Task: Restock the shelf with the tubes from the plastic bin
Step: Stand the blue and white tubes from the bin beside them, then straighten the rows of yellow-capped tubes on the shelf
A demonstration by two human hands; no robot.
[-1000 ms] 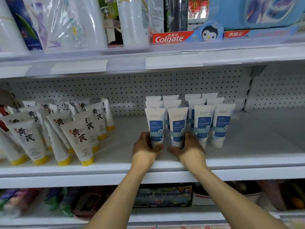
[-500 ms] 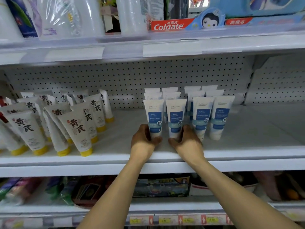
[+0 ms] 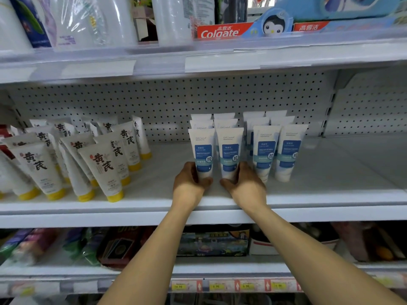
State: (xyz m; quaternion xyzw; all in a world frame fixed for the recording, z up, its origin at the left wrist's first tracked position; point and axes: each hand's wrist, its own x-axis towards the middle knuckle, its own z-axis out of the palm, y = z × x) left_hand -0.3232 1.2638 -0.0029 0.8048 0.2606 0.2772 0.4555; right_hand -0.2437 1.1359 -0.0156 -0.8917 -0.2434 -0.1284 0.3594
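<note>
Indoors, white shelf (image 3: 330, 168) (pegboard (image 3: 167, 102) behind) bears tubes (image 3: 266, 150)

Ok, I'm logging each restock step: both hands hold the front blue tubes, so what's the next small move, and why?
Probably release both. The left hand and right hand each grip a blue tube standing upright on the shelf, in line with the next front pair; they look placed.

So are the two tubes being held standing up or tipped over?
Standing up. Both blue-label tubes stand on the white shelf, flat ends up.
</note>
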